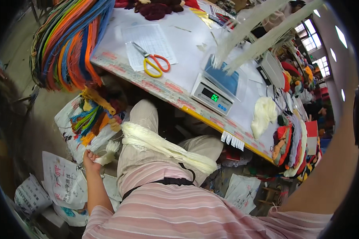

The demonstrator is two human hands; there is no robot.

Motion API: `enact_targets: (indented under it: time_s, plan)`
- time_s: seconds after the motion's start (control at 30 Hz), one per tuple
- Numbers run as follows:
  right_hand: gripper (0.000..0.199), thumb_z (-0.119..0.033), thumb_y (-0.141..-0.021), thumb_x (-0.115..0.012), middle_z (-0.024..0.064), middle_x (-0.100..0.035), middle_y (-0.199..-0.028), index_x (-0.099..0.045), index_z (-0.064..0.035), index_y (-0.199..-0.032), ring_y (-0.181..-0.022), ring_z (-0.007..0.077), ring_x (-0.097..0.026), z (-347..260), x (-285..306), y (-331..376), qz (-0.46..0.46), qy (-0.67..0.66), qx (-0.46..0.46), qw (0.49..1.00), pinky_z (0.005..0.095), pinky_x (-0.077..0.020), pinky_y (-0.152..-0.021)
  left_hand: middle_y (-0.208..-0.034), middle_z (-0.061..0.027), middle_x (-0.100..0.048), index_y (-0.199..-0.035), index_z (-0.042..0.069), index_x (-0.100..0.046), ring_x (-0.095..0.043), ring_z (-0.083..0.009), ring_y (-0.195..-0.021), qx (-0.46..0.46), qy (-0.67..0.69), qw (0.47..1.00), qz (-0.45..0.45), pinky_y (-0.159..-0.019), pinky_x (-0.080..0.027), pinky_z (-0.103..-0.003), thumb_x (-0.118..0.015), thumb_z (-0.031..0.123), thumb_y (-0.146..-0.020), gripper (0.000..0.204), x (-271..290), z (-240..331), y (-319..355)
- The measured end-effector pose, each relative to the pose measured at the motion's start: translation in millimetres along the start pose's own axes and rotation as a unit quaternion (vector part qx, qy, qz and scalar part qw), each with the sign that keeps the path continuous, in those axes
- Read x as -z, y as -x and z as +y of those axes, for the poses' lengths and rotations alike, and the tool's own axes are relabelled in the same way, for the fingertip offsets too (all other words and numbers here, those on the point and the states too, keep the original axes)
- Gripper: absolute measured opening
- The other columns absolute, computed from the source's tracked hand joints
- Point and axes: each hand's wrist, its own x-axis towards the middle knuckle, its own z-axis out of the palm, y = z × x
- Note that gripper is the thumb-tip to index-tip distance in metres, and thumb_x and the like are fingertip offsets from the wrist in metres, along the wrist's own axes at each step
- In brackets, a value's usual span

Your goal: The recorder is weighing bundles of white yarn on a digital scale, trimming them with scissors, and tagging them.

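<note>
My left hand [91,158] is low at the left beside my knee, its fingers closed around one end of a short bundle of cream thread [108,153]. A longer skein of pale cream thread [167,147] lies across my lap. My right arm [334,151] is raised along the right edge of the view, and its hand is out of sight. Two long hanks of whitish thread [263,44] slant down from the top, their loose ends over the blue pan [226,75] of a digital scale [212,98]. What holds their upper ends is hidden.
Scissors [150,60] with red and yellow handles lie on a paper sheet [161,42] on the table [179,81]. Another cream skein [263,117] rests right of the scale. Multicoloured threads [73,40] hang over the table's left end. White printed sacks [64,181] lie on the floor.
</note>
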Motion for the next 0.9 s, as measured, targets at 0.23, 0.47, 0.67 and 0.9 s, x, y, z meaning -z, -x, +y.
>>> enact_targets:
  time_s: [0.23, 0.47, 0.67, 0.9]
  plan:
    - [0.014, -0.010, -0.088, -0.053, 0.0014, -0.059, -0.069, -0.064, -0.0022, -0.086, -0.065, 0.0138, -0.054, 159.6, -53.9, -13.4, -0.068, 0.006, 0.019, 0.998, 0.0260, -0.0433, -0.067, -0.055, 0.0073, -0.034, -0.082, 0.013, -0.048, -0.029, -0.0072, -0.043, 0.009, -0.020, 1.000, -0.015, -0.048, -0.034, -0.026, -0.050, 0.022, -0.091, 0.013, -18.5, -5.7, 10.6]
    - [0.019, -0.019, -0.082, -0.068, 0.0035, -0.055, -0.063, -0.059, -0.0042, -0.075, -0.051, 0.0114, -0.053, 399.9, -231.2, 36.4, 0.370, -0.200, -0.329, 0.846, 0.0235, -0.0428, -0.045, -0.056, 0.0072, -0.034, -0.084, 0.013, -0.049, -0.029, -0.0063, -0.043, 0.011, -0.035, 0.998, -0.053, -0.048, -0.035, -0.025, -0.047, 0.022, -0.093, 0.013, -39.5, 11.6, 14.3]
    - [0.036, -0.031, -0.081, -0.068, 0.0080, -0.059, -0.100, -0.054, -0.0081, -0.104, -0.094, 0.0193, -0.059, 428.8, -277.6, 70.9, 0.374, -0.484, -0.231, 0.756, 0.0369, -0.0438, -0.082, -0.056, 0.0064, -0.036, -0.084, 0.013, -0.050, -0.031, -0.0066, -0.045, -0.043, -0.090, 0.991, -0.084, -0.051, -0.035, -0.025, -0.046, 0.020, -0.093, 0.012, -85.2, 26.3, 44.0]
    - [0.061, -0.041, -0.082, -0.065, 0.0076, -0.056, -0.113, -0.045, -0.0060, -0.128, -0.105, 0.0193, -0.053, 451.3, -294.0, 83.4, 0.436, -0.518, -0.165, 0.717, 0.0378, -0.0376, -0.091, -0.058, 0.0051, -0.036, -0.086, 0.011, -0.050, -0.032, -0.0067, -0.046, -0.091, -0.101, 0.979, -0.154, -0.052, -0.035, -0.025, -0.049, 0.018, -0.093, 0.010, -124.4, 41.7, 72.0]
